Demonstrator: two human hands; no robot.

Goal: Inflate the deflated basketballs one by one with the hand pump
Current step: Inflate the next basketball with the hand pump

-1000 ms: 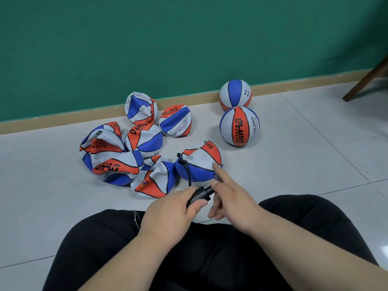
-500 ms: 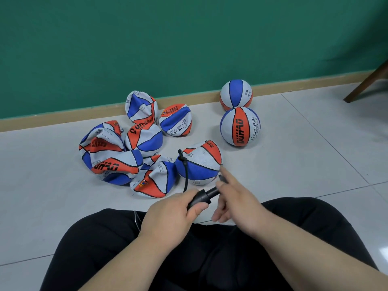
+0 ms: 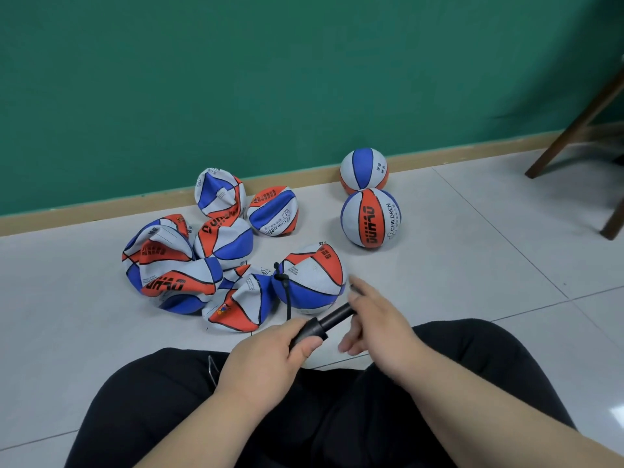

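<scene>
- Left hand (image 3: 270,352) is wrapped round the fat barrel end of the black pump (image 3: 317,329), with the thumb lying along the top.
- Right hand (image 3: 381,322) is on the other end, where the thinner rod runs into the palm. Its fingers curl loosely over the handle and the pointer finger sticks out toward the balls. The handle is mostly hidden, so I can't tell how tight that grip is.
- The pump is held off the floor (image 3: 472,265), just above the lap, tilted up to the right.
- A thin black hose (image 3: 287,298) runs from the pump up to the left side of the half-filled ball (image 3: 314,282), which sits on the floor right past the hands. It's rounded but a bit saggy.
- The pile of flat balls (image 3: 169,268) is bunched up to its left, the closest one touching it.
- The front round ball (image 3: 370,217) is off to the right, well apart from the pile. The back round ball (image 3: 364,170) is right behind it, against the skirting board.
- Other stuff: a green wall (image 3: 236,79), brown chair legs (image 3: 574,130) at the far right, and black trousers (image 3: 337,417) at the bottom.
</scene>
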